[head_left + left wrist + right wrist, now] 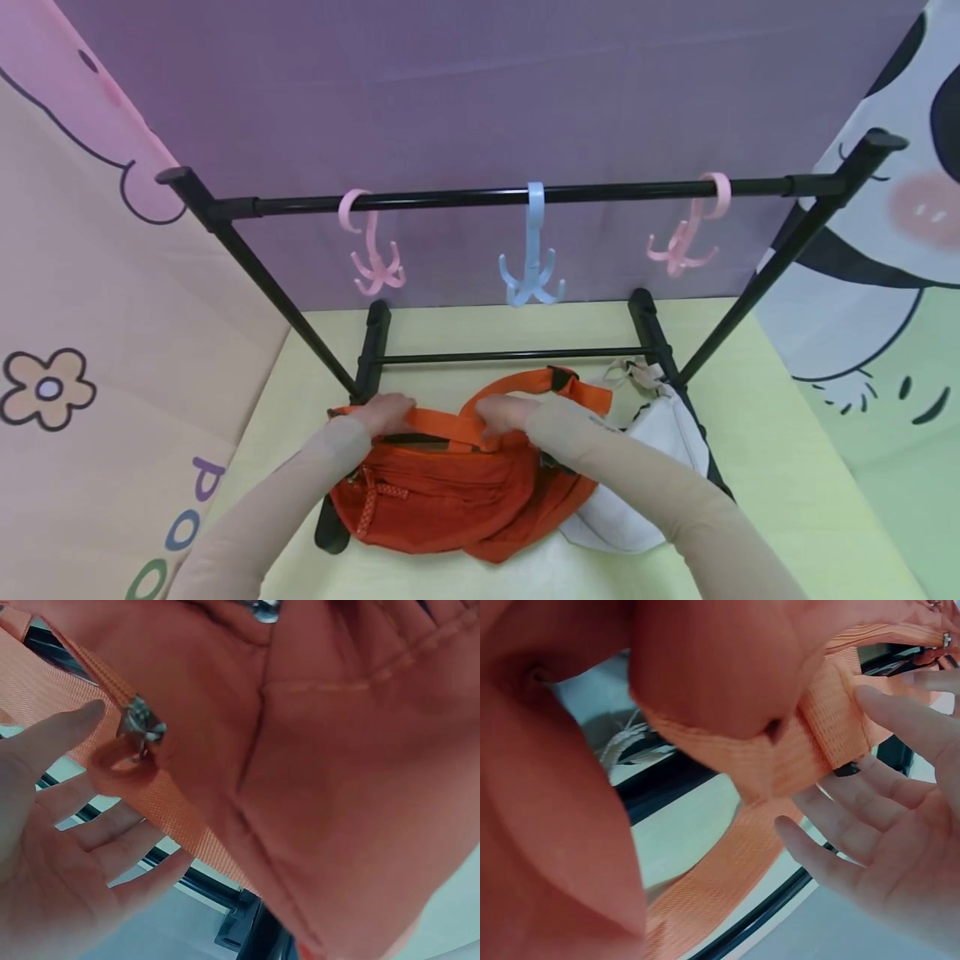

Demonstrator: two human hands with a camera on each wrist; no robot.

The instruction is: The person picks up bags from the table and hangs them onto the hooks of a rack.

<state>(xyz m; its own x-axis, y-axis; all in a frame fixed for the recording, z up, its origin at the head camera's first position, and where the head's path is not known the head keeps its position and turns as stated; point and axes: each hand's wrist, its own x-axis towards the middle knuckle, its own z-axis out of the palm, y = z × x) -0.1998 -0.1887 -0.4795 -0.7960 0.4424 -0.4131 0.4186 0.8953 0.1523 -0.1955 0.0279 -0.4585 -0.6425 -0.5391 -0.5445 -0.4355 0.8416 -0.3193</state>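
Note:
An orange-red waist bag (pixel 442 500) lies on the lower part of a black rack, its zipped front facing me. My left hand (pixel 386 414) holds the orange strap (pixel 438 423) near the bag's left end; in the left wrist view the thumb lies in front, beside a zipper pull (pixel 142 724), with the fingers behind. Farther right along the strap, my right hand (pixel 510 414) pinches a doubled section of webbing (pixel 829 724) between thumb and fingers. A loop of strap with a black buckle (pixel 561 379) arches up behind the right hand. A white bag (pixel 671 433) lies partly hidden by my right forearm.
The rack's top bar (pixel 450 198) runs across above the bags. From it hang a pink hook (pixel 377 271) at left, a blue hook (pixel 533 275) in the middle and another pink hook (pixel 682 246) at right. Slanting posts (pixel 285 304) flank both sides. A purple backdrop (pixel 480 92) stands behind.

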